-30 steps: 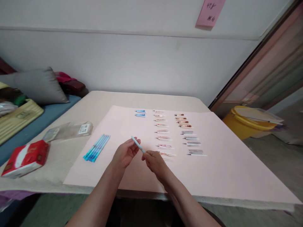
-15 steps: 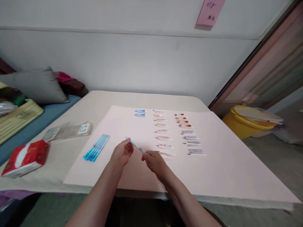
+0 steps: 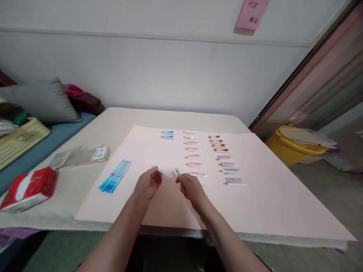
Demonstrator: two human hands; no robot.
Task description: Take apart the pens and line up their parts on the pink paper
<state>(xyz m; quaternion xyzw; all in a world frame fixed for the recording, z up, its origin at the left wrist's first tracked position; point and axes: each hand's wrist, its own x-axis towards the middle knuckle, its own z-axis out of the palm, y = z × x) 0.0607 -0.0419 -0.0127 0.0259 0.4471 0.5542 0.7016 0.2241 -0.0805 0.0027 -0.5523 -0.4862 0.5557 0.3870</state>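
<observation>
Between the fingertips of my left hand (image 3: 149,182) is the light-blue front part of a pen (image 3: 159,170), with a thin pale refill sticking out toward the right. My right hand (image 3: 190,186) pinches the other half, a light-blue pen barrel (image 3: 177,171), a short way from the first; the two pieces are apart. Whole blue pens (image 3: 115,176) lie side by side on the pink sheet (image 3: 93,206), left of my hands. Past my hands, two blue pen pieces with refills (image 3: 168,134) are laid in a column. Beside them runs a column of pink pen parts (image 3: 194,155), partly hidden by my right hand.
Brown pen parts (image 3: 217,145) and grey pen parts (image 3: 229,169) form a column on the right. A clear plastic sleeve (image 3: 85,155) and a red tissue pack (image 3: 30,189) lie at the left. A yellow bin (image 3: 292,147) stands beyond the table's right side.
The pen that both hands held in one piece is now pulled into two. My right hand has moved slightly right and up with the barrel, baring the refill in my left.
</observation>
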